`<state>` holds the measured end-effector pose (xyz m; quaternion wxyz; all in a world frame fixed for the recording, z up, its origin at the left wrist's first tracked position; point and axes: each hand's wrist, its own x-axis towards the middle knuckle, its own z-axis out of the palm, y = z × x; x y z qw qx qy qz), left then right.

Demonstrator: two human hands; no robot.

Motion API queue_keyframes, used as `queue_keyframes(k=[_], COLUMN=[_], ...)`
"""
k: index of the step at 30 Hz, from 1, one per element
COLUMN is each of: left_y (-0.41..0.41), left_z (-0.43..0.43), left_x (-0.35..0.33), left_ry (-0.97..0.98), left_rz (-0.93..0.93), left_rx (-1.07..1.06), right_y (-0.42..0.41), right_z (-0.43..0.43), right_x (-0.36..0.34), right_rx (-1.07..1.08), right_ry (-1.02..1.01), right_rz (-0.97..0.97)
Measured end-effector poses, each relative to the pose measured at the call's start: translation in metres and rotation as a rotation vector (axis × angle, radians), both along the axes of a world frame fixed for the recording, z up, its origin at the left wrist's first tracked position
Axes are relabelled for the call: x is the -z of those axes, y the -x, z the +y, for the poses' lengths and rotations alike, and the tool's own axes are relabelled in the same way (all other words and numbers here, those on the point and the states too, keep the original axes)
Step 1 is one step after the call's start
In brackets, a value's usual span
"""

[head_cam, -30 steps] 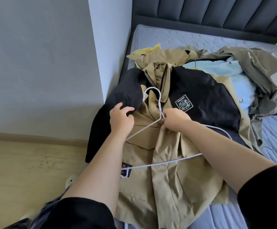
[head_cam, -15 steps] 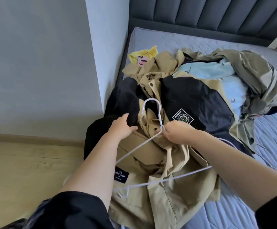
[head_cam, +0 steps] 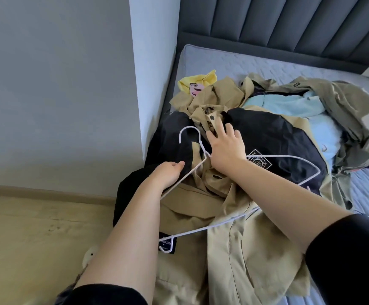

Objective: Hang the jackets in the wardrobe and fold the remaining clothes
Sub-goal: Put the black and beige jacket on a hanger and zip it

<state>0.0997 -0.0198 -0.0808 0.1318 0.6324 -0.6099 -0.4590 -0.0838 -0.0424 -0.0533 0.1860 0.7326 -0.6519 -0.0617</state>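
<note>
- Grey bed (head_cam: 234,62) carries the khaki-and-black jacket (head_cam: 234,227), near edge.
- Left hand (head_cam: 168,175) fingers grip white hanger (head_cam: 201,150); right hand (head_cam: 226,148) fingers spread on collar.
- Risk: hanger could snag loose fabric, likely dragging jacket floorward.

Clothes pile (head_cam: 267,133) covers the bed's near half; bare mattress (head_cam: 234,60) beyond it toward headboard (head_cam: 278,25); wall corner (head_cam: 152,73) blocks its left.

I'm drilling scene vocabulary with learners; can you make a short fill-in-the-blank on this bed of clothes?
1. The wire hanger lying on the jacket is ____ in colour.
2. The right hand reaches for the jacket's collar with its fingers ____.
3. The clothes are piled on a ____.
4. The garment nearest the wall corner is ____.

Missing: white; spread; bed; yellow
</note>
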Motion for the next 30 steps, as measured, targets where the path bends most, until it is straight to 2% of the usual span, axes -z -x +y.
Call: queue_keyframes(k=[5, 10, 13, 17, 23, 30], left_y=[0.0, -0.003, -0.003, -0.002, -0.002, -0.001], left_z=[-0.005, -0.009, -0.009, -0.008, -0.012, -0.013], left_x=[0.001, 0.005, 0.006, 0.01, 0.016, 0.019], left_ry=[-0.011, 0.033, 0.057, 0.106, 0.127, 0.149], left_rz=[0.05, 0.07, 0.061, 0.071, 0.111, 0.093], left_rx=[-0.042, -0.079, -0.091, -0.131, -0.204, -0.229], right_y=[0.001, -0.005, -0.009, -0.008, -0.007, -0.012], right_z=[-0.026, -0.044, -0.049, -0.055, -0.057, -0.067], right_x=[0.004, 0.006, 0.012, 0.014, 0.018, 0.014], right_rx=[0.142, 0.128, 0.12, 0.178, 0.118, 0.223], right_ry=[-0.219, -0.183, -0.091, -0.086, -0.013, -0.068], right_rz=[-0.25, -0.376, -0.386, -0.373, -0.342, -0.324])
